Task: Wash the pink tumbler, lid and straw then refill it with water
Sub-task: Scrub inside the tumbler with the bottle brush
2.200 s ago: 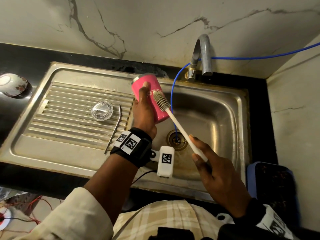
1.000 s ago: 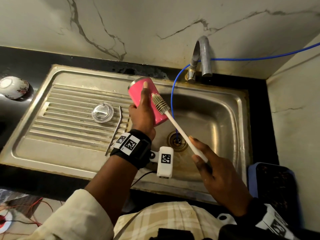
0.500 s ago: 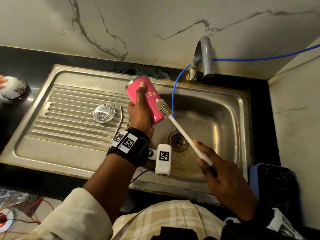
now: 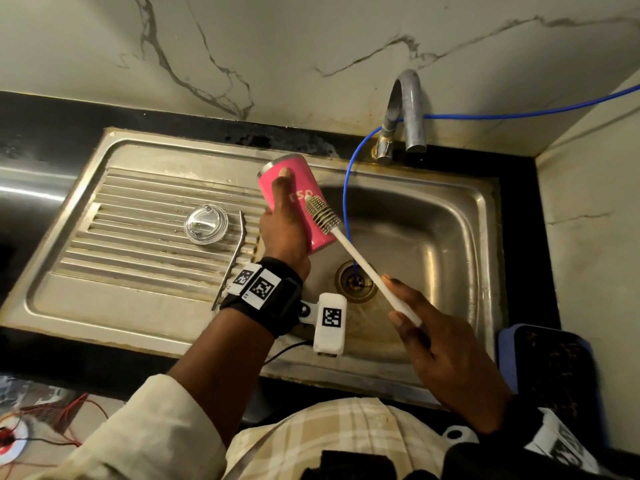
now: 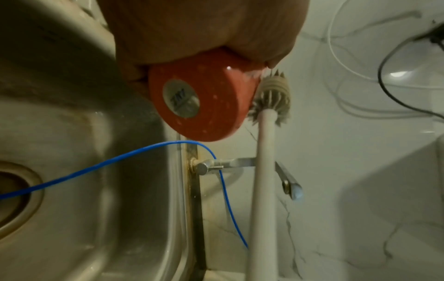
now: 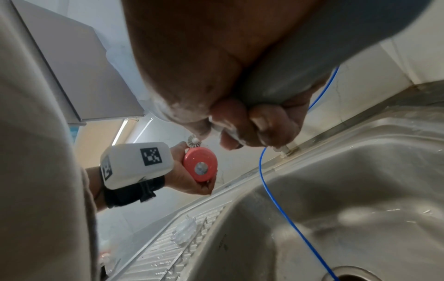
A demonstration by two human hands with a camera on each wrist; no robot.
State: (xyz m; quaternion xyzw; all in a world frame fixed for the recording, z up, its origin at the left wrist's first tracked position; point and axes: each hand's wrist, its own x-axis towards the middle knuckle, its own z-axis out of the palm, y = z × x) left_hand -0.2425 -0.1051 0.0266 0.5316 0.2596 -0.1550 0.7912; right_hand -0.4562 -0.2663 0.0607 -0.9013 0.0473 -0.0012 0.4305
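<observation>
My left hand [image 4: 284, 220] grips the pink tumbler [image 4: 304, 188] and holds it tilted above the sink's left rim, its base [image 5: 199, 102] toward me and its mouth toward the wall. My right hand [image 4: 433, 334] grips the white handle of a bottle brush [image 4: 363, 265]. The bristled brush head [image 4: 323, 216] presses against the tumbler's outer side, as the left wrist view shows [image 5: 271, 95]. Soap flecks dot the tumbler's base [image 6: 200, 167]. The clear lid [image 4: 206, 224] and the bent metal straw [image 4: 233, 254] lie on the ribbed drainboard.
The steel sink basin [image 4: 443, 237] has a drain [image 4: 356, 280] with a blue tube [image 4: 346, 202] running into it. A curved tap [image 4: 405, 112] stands at the back wall. A dark tray with a blue rim [image 4: 550, 372] sits at the right.
The tumbler has turned in my left hand so white lettering now shows, and it has shifted slightly left. The brush head has slid along its side. The bowl at far left has left the view.
</observation>
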